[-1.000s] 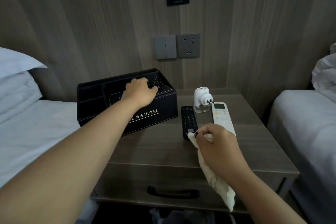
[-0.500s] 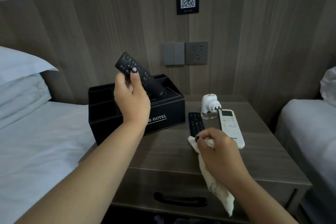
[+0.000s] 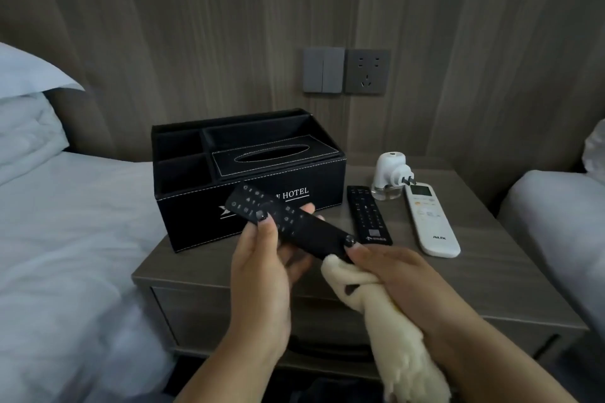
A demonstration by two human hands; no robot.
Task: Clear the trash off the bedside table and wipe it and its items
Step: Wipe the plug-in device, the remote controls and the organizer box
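Person, head view: two bare forearms, no sleeves in frame, no watch, rings or bracelets on either wrist. Left hand (image 3: 262,268): thumbnail painted dark with a small glinting decoration. Right hand (image 3: 389,267): visible nails likewise dark and glossy, one with a pale sparkle. Nails cut short.

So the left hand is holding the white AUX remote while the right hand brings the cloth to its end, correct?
Not quite. The head view shows the left hand holding a black remote; the white AUX remote lies on the bedside table. The right hand does bring the cloth to its end.
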